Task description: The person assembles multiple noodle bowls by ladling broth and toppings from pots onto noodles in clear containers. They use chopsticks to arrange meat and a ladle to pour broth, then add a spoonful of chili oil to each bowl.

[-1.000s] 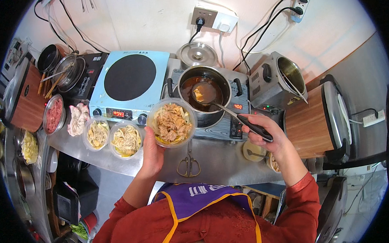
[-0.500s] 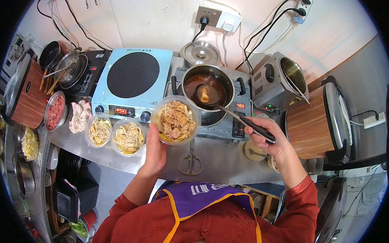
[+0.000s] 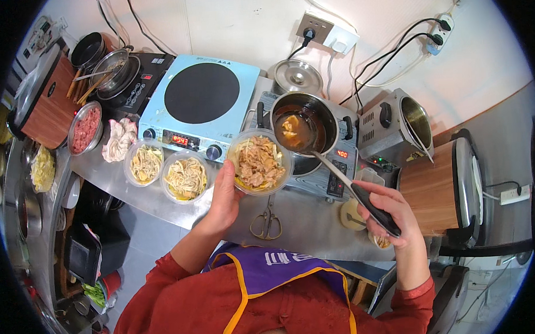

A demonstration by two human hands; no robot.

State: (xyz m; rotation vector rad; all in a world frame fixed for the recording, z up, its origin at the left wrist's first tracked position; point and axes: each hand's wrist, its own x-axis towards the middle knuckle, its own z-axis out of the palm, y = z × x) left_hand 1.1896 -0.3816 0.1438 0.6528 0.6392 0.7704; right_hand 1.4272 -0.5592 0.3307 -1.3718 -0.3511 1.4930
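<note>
My left hand (image 3: 225,195) grips a clear round plastic bowl (image 3: 285,177) by its left side; sliced cooked meat (image 3: 259,162) covers the pale strips inside. The bowl is held up close to the pot's near left side. In my right hand (image 3: 393,211) is the black handle of a ladle (image 3: 332,166). Its scoop is inside the steel pot (image 3: 327,115), with pieces of food in brown broth. The pot stands on a grey-patterned induction cooker (image 3: 335,182). Two more clear bowls, one with noodles (image 3: 185,176) and one with noodle-like strips (image 3: 145,163), sit on the counter to the left.
Scissors (image 3: 266,223) lie on the steel counter (image 3: 308,221) below the held bowl. A blue induction cooker (image 3: 247,91) stands left of the pot. Raw meat fills a metal bowl (image 3: 73,148) farther left. A wood-patterned cooker (image 3: 431,191) stands at the right.
The view has shifted, so the scene sits further right. The ladle's scoop now shows more broth and food pieces, and my right hand holds the handle lower in the picture.
</note>
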